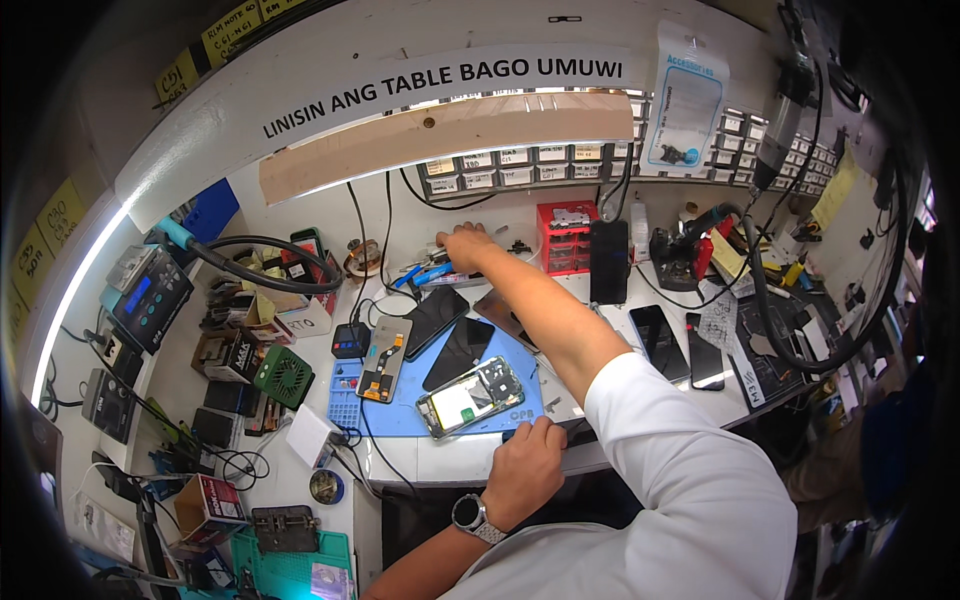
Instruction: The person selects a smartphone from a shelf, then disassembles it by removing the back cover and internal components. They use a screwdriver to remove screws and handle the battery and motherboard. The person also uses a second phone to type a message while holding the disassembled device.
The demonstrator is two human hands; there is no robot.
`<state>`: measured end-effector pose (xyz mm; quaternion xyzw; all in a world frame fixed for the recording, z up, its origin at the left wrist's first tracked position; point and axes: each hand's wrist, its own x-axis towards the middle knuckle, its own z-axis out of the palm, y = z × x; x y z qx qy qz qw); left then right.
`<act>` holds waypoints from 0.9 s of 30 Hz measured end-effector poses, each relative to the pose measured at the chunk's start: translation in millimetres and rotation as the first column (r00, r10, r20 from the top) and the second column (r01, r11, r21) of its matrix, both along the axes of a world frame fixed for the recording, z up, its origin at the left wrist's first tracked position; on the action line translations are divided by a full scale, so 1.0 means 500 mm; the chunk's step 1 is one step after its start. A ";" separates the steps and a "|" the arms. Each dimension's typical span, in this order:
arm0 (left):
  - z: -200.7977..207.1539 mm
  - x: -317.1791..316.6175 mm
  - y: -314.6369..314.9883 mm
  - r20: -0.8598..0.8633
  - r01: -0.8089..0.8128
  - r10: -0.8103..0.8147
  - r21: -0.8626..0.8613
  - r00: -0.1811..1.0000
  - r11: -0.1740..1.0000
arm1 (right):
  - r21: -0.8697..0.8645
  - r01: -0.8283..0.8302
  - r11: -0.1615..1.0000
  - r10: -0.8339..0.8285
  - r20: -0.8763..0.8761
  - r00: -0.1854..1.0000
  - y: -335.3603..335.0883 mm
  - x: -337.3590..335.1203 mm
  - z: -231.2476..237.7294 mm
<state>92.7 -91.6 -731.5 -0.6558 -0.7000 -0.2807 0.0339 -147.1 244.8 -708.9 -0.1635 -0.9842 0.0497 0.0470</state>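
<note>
Blue-handled tools (432,272) at twelve o'clock meet the right hand (466,246), fingers curled over them; left hand (527,468) fingers grip the table (440,462) edge at six.

White banner sign (440,85) overhead, yellow labels (60,215) left, blue-white packet (686,100) upper right

The blue work mat (400,415) looked matt and rubbery, and on it the opened phone (470,396) showed bare metal and a glossy pale panel, while the dark screen panels (458,352) just behind that phone gleamed like smooth glass. At the mat's near edge the left hand (525,470) wore a wristwatch (468,514) with a shiny metal case, and the sleeve (690,480) to the right of the mat was soft matt white cloth. Behind the mat, the right hand (466,247) rested near blue-handled tools (432,273) of smooth plastic, and above hung a board (450,135) of raw, matt wood.
</note>
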 end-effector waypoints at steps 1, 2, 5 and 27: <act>0.000 0.000 0.000 0.001 -0.001 0.001 -0.005 1.000 1.000 | 0.018 0.013 1.000 -0.013 0.012 1.000 -0.001 -0.003 -0.001; 0.001 0.000 0.000 0.001 0.000 0.000 -0.004 1.000 1.000 | 0.035 0.026 0.999 -0.027 0.022 0.999 -0.003 -0.009 -0.003; 0.001 0.001 0.001 0.003 0.003 -0.003 -0.005 1.000 1.000 | -0.024 0.094 0.995 -0.095 -0.044 0.995 -0.001 -0.013 -0.007; -0.006 0.000 0.021 -0.018 -0.022 0.022 0.010 1.000 1.000 | 0.041 -0.014 0.999 0.022 -0.188 0.982 -0.163 0.132 0.023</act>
